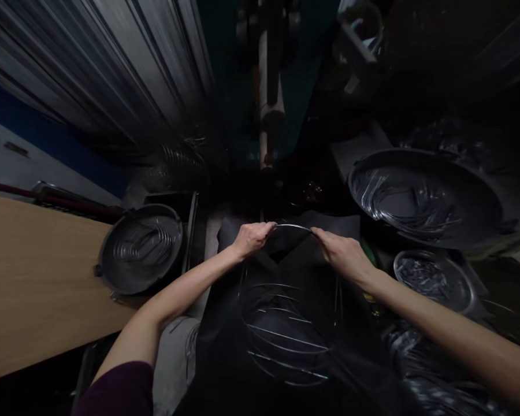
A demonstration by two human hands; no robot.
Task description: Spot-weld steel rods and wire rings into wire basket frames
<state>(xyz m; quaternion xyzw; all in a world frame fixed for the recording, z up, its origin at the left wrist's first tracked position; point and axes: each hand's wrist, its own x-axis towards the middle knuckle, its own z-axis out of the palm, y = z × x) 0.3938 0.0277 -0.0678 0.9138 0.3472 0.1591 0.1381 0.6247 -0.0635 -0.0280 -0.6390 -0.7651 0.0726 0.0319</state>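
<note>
Left hand [255,236] and right hand [340,252] were both pinched on one thin, shiny wire [292,226], bowed up between them above creased dark cloth [216,341]. That piece looked mid-handling. More slim curved wires [288,349] lay over the cloth, so probably several left. Rings sat in the round black pan [112,274] by the wood-grain worktop [39,277]; bundled strands in the wider oval-looking pan [476,202]. Couldn't tell which batch was finished.
</note>
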